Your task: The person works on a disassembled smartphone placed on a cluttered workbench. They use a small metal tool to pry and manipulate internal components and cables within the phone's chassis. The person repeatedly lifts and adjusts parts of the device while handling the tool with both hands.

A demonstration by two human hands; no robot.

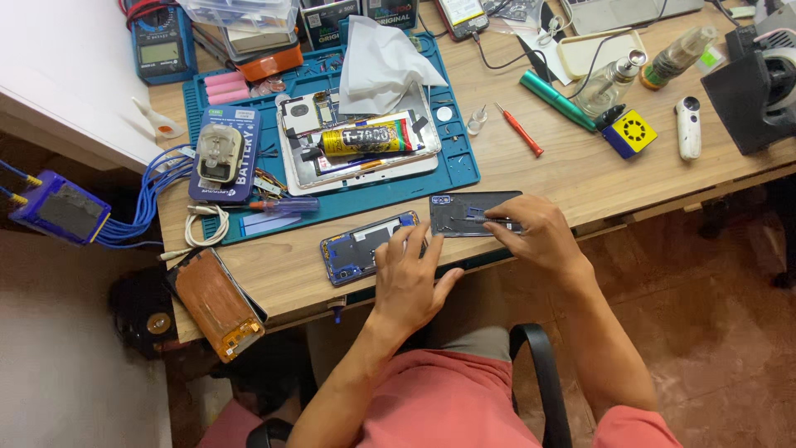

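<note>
Steadying an opened blue phone (358,251) under flat, spread fingers, the left hand (408,278) rests at the desk (572,178) edge. The right hand (535,232) presses fingertips on the dark back cover (458,211) alongside, gripping nothing; refitting likely calls for careful alignment.

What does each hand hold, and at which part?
Nothing is lifted. The left hand presses the opened blue-framed phone at its right end; the right hand rests on the dark rectangular back cover.

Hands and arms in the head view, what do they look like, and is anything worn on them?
Both arms are bare from the shoulder area down; no sleeves reach the forearms. The left hand and right hand wear no gloves, and no watch, ring or wristband shows. No markings are visible.
</note>
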